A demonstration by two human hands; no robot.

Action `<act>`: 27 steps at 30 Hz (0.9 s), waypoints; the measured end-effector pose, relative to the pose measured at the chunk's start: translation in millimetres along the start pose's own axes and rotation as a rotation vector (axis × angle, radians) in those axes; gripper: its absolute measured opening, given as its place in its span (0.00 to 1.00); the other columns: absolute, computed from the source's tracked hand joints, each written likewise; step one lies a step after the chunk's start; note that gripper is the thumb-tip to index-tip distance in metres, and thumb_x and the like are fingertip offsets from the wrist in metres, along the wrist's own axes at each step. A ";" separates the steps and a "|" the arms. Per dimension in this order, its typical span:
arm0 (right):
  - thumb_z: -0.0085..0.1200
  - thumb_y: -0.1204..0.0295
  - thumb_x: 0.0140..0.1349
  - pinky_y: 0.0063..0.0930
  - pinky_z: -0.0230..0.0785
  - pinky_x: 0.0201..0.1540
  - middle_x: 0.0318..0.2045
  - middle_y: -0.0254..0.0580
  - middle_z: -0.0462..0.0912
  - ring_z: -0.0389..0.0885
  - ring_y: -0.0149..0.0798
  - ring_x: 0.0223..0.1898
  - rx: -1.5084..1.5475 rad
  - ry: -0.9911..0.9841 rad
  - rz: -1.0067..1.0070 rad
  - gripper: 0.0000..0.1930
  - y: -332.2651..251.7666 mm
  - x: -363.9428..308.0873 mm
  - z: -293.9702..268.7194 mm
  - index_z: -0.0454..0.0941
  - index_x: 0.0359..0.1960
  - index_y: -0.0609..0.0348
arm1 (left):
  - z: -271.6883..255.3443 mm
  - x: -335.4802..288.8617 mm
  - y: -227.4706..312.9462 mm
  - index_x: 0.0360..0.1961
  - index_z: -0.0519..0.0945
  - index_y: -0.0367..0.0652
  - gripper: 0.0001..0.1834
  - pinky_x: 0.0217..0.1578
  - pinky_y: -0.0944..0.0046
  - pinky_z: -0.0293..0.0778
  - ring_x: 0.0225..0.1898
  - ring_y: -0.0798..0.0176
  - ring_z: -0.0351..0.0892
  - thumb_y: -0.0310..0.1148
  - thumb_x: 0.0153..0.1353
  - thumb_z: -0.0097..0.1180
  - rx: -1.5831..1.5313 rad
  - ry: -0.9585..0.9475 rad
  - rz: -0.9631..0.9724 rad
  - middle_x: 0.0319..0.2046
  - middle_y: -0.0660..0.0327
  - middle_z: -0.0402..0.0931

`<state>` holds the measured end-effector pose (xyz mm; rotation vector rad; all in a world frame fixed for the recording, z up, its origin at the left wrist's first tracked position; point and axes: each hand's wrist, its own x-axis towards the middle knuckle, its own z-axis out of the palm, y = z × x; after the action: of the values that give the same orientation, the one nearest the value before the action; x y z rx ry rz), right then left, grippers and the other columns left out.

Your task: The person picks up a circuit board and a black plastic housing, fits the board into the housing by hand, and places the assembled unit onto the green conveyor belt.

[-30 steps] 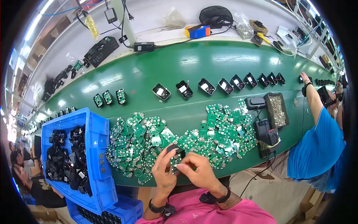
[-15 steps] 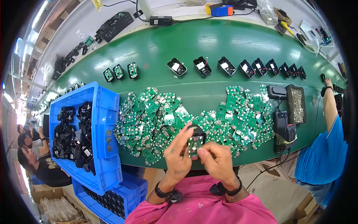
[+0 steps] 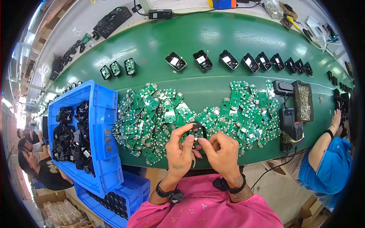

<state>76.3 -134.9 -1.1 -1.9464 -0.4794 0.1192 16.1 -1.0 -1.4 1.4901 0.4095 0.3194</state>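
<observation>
Between my two hands, over the near edge of the bench, is a small black plastic housing [image 3: 204, 130] with a green circuit board [image 3: 197, 134] in its open side. My left hand [image 3: 178, 152] wraps round its left side, thumb on the board. The thumb and fingertips of my right hand [image 3: 221, 150] press at the board's lower right edge; that hand's other fingers are curled in. Part of the housing is hidden behind my fingers. Just beyond, loose green circuit boards lie in a left pile [image 3: 146, 117] and a right pile [image 3: 247, 114].
A blue crate [image 3: 99, 140] of black parts stands at the left. Open black housings [image 3: 229, 59] line the back, with board-filled ones [image 3: 129, 66] farther left. A metal-parts tray [image 3: 304, 102] and a black device [image 3: 292, 127] sit right, near a co-worker's hand [image 3: 335, 119].
The housing has tilted in my hands, and my left thumb has come down onto the board. At the right, the co-worker's arm has drawn back toward the near side.
</observation>
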 end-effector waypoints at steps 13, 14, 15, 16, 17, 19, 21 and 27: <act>0.48 0.74 0.69 0.41 0.76 0.36 0.40 0.61 0.82 0.84 0.55 0.35 0.001 0.028 -0.185 0.20 10.0 6.1 10.1 0.69 0.62 0.67 | 9.4 8.9 2.2 0.61 0.71 0.35 0.21 0.29 0.66 0.78 0.31 0.64 0.83 0.30 0.69 0.48 0.170 -0.065 -0.006 0.45 0.49 0.79; 0.48 0.74 0.69 0.41 0.76 0.36 0.40 0.61 0.82 0.84 0.55 0.35 0.001 0.027 -0.184 0.20 8.3 5.5 10.0 0.69 0.62 0.67 | 9.3 9.1 -0.4 0.61 0.71 0.35 0.21 0.29 0.66 0.78 0.31 0.64 0.83 0.30 0.69 0.48 0.170 -0.064 -0.007 0.45 0.49 0.79; 0.48 0.74 0.69 0.40 0.76 0.36 0.40 0.60 0.82 0.84 0.55 0.35 0.022 0.025 -0.141 0.20 5.0 4.5 10.3 0.69 0.62 0.67 | 8.8 9.4 -4.5 0.61 0.72 0.34 0.20 0.33 0.62 0.78 0.34 0.57 0.83 0.30 0.69 0.48 0.295 -0.058 0.087 0.46 0.48 0.79; 0.47 0.75 0.69 0.40 0.76 0.36 0.40 0.60 0.82 0.84 0.55 0.35 0.042 0.024 -0.099 0.20 3.1 4.3 10.6 0.69 0.62 0.67 | 8.7 9.8 -6.7 0.60 0.72 0.34 0.20 0.37 0.59 0.79 0.36 0.51 0.84 0.29 0.69 0.47 0.418 -0.052 0.183 0.47 0.46 0.79; 0.47 0.75 0.69 0.40 0.76 0.36 0.40 0.60 0.82 0.84 0.55 0.35 0.041 0.024 -0.099 0.20 3.3 5.0 11.0 0.69 0.62 0.67 | 10.2 8.9 -7.0 0.60 0.72 0.34 0.20 0.37 0.59 0.79 0.36 0.51 0.84 0.29 0.69 0.47 0.417 -0.052 0.184 0.47 0.46 0.79; 0.49 0.76 0.68 0.41 0.76 0.34 0.40 0.59 0.82 0.84 0.54 0.35 0.096 0.062 -0.166 0.21 5.0 6.9 11.9 0.69 0.62 0.67 | 14.4 6.1 -8.5 0.59 0.73 0.34 0.19 0.33 0.66 0.79 0.33 0.65 0.82 0.32 0.71 0.45 0.451 0.007 0.289 0.43 0.51 0.81; 0.49 0.77 0.67 0.40 0.76 0.34 0.41 0.58 0.82 0.84 0.54 0.35 0.110 0.075 -0.224 0.21 5.7 7.5 9.9 0.69 0.62 0.67 | 17.4 4.2 -0.4 0.58 0.74 0.33 0.18 0.38 0.60 0.79 0.38 0.54 0.83 0.29 0.69 0.46 0.414 0.000 0.285 0.46 0.47 0.80; 0.51 0.80 0.64 0.38 0.77 0.37 0.44 0.58 0.83 0.85 0.54 0.36 0.197 0.132 -0.460 0.20 6.0 4.1 5.6 0.71 0.59 0.67 | 19.5 2.3 9.4 0.55 0.75 0.33 0.17 0.44 0.55 0.78 0.44 0.44 0.83 0.26 0.67 0.48 0.419 -0.008 0.508 0.47 0.44 0.80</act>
<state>80.0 -130.6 -8.3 -1.5973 -0.7826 -0.2468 27.3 -16.7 8.4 2.0024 0.0830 0.6574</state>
